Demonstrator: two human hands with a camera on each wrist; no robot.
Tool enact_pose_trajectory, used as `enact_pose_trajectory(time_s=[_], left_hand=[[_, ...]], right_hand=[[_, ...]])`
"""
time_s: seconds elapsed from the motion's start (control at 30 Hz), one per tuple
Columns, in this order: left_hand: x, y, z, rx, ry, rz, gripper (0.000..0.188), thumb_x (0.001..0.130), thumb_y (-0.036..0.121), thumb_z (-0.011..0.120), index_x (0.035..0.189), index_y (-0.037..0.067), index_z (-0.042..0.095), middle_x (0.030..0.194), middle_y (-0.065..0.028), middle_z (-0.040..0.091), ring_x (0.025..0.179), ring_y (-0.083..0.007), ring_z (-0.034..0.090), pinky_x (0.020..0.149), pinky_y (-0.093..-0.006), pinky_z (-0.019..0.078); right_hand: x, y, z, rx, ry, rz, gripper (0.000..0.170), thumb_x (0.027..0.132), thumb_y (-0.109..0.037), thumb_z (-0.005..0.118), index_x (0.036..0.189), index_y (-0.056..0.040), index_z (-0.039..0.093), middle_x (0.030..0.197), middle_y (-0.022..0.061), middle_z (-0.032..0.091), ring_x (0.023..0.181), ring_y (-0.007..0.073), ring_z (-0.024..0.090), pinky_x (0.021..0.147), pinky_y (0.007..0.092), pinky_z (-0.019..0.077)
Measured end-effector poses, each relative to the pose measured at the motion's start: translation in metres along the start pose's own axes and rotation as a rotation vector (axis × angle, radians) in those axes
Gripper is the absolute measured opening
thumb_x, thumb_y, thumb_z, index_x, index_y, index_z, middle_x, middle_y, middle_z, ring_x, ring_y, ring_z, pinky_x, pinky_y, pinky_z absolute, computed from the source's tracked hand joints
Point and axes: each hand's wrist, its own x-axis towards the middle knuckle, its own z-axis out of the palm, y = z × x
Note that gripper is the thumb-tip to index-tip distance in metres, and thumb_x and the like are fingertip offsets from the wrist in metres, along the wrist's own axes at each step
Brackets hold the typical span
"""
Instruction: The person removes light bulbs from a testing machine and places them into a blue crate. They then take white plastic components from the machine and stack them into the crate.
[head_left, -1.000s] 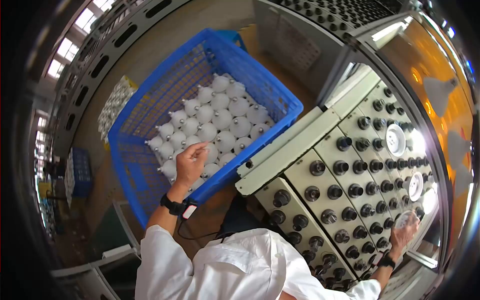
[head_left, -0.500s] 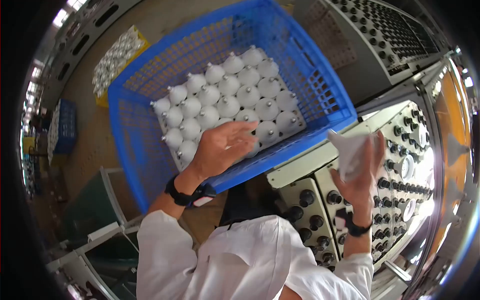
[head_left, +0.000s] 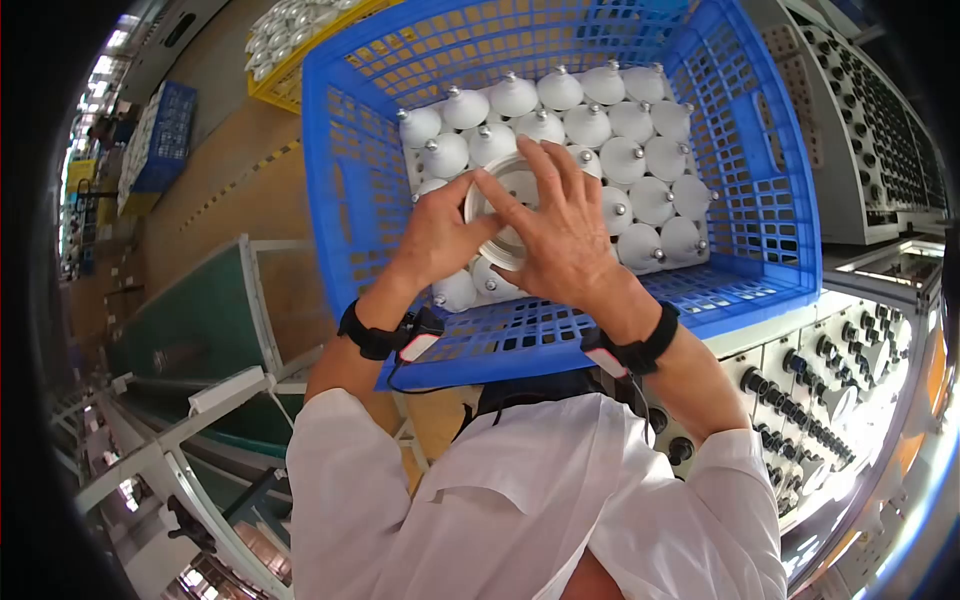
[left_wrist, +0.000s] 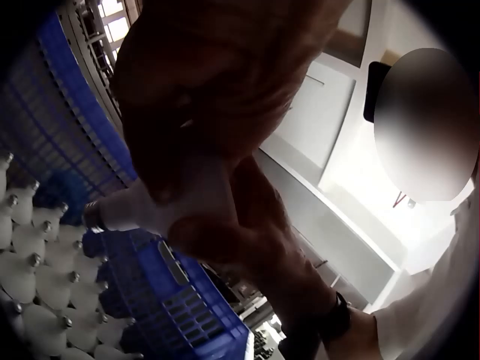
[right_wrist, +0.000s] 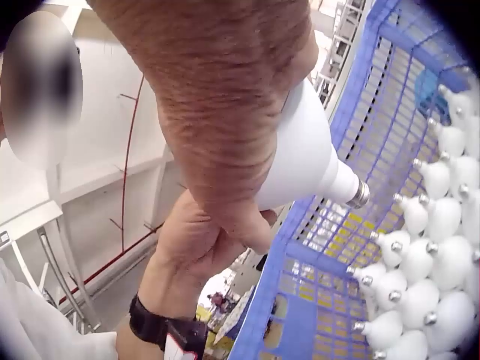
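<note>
Both hands hold one white bulb over the blue crate (head_left: 345, 260). In the head view its round, rimmed face (head_left: 508, 248) points up between the left hand (head_left: 437, 232) and the right hand (head_left: 568, 232). The right wrist view shows the bulb's white cone (right_wrist: 304, 150) and metal base tilted down, with the right hand (right_wrist: 225, 97) curled round it. In the left wrist view the left hand (left_wrist: 217, 82) is dark against the bulb (left_wrist: 142, 206). Below, rows of white bulbs (head_left: 585, 125) sit base up in the crate.
A panel with black sockets (head_left: 800, 385) stands to the right, with another socket rack (head_left: 870, 130) behind it. A yellow crate of bulbs (head_left: 290, 40) and a smaller blue crate (head_left: 160, 140) are at the left. A green surface (head_left: 200, 320) lies at the lower left.
The right hand has come left from the socket panel with a bulb, and the left hand now touches it too. The head view has shifted, bringing the crate nearer the middle.
</note>
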Motion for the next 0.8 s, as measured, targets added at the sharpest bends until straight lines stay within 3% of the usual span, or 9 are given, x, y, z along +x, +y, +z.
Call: enact_pose_trajectory(time_s=[0.07,0.17,0.23,0.3,0.4,0.5,0.67,0.73,0.8], left_hand=[[-0.004,-0.012,-0.015,-0.096,-0.018,-0.206,0.035,0.081,0.015,0.062,0.111,-0.001,0.057,0.09,-0.0128,0.067,0.078,-0.0179,0.063,0.07,-0.0312,0.0495],[-0.012,-0.061,-0.023,-0.107,0.061,-0.331,0.03,0.083,0.014,0.058,0.108,-0.002,0.058,0.091,-0.0135,0.067,0.078,-0.0181,0.063,0.07,-0.0316,0.0494],[-0.02,-0.111,-0.019,-0.057,0.084,-0.381,0.027,0.083,0.012,0.055,0.106,-0.003,0.06,0.09,-0.0149,0.067,0.078,-0.0179,0.063,0.07,-0.0318,0.0494],[-0.036,-0.152,-0.011,-0.103,0.026,-0.666,0.029,0.081,0.012,0.057,0.106,-0.001,0.061,0.091,-0.0168,0.067,0.081,-0.0211,0.065,0.072,-0.0337,0.0493],[-0.052,-0.221,0.009,0.178,-0.107,-0.657,0.03,0.078,0.014,0.059,0.106,0.003,0.063,0.093,-0.0166,0.067,0.085,-0.0241,0.065,0.075,-0.0356,0.049],[-0.06,-0.287,0.031,0.124,-0.18,-0.731,0.03,0.076,0.016,0.06,0.105,0.006,0.065,0.095,-0.0155,0.067,0.088,-0.0266,0.064,0.077,-0.0363,0.0486],[-0.059,-0.318,0.052,0.103,-0.223,-0.863,0.03,0.073,0.014,0.062,0.102,0.009,0.067,0.095,-0.0159,0.067,0.088,-0.0258,0.065,0.078,-0.0353,0.0492],[-0.07,-0.382,0.073,0.092,-0.206,-0.807,0.029,0.072,0.015,0.063,0.1,0.008,0.067,0.095,-0.016,0.067,0.088,-0.0259,0.065,0.078,-0.0356,0.0492],[-0.072,-0.382,0.079,0.076,-0.188,-0.757,0.029,0.071,0.015,0.063,0.099,0.007,0.067,0.094,-0.016,0.067,0.087,-0.0261,0.065,0.078,-0.0359,0.0493]], right_hand=[[0.013,-0.006,0.021,0.06,-0.076,-0.035,0.096,0.05,-0.03,0.084,0.135,-0.0253,0.038,0.14,0.0195,0.025,0.127,0.0404,0.026,0.096,0.0543,0.0311],[0.018,-0.007,0.012,0.111,-0.041,-0.007,0.098,0.051,-0.033,0.084,0.136,-0.0229,0.037,0.142,0.0207,0.021,0.13,0.0422,0.022,0.1,0.058,0.0255],[0.009,0.016,-0.005,0.189,0.025,0.055,0.089,0.057,-0.029,0.082,0.134,-0.016,0.04,0.141,0.0229,0.024,0.13,0.042,0.024,0.104,0.0534,0.0248],[-0.01,0.039,-0.026,0.257,0.043,0.183,0.077,0.063,-0.021,0.079,0.131,-0.0114,0.044,0.138,0.0235,0.029,0.127,0.0415,0.03,0.103,0.0466,0.0297],[-0.051,0.066,-0.055,0.211,0.143,0.257,0.064,0.067,-0.008,0.073,0.126,-0.0063,0.049,0.134,0.0207,0.038,0.122,0.0374,0.039,0.1,0.0424,0.035],[-0.097,0.082,-0.076,0.15,0.182,0.36,0.059,0.069,-0.003,0.069,0.125,-0.0031,0.05,0.133,0.0184,0.041,0.123,0.0328,0.041,0.1,0.041,0.0351],[-0.175,0.09,-0.087,0.109,0.204,0.634,0.054,0.075,-0.007,0.066,0.126,-0.0051,0.051,0.135,0.0152,0.041,0.124,0.0291,0.041,0.099,0.0395,0.0356],[-0.199,0.087,-0.089,0.171,0.269,0.815,0.05,0.079,-0.012,0.064,0.127,-0.0064,0.051,0.136,0.0129,0.041,0.124,0.0264,0.042,0.097,0.0384,0.0373],[-0.219,0.085,-0.093,0.164,0.278,0.859,0.049,0.081,-0.013,0.064,0.127,-0.0069,0.051,0.136,0.0122,0.041,0.123,0.0256,0.042,0.096,0.0384,0.0381]])
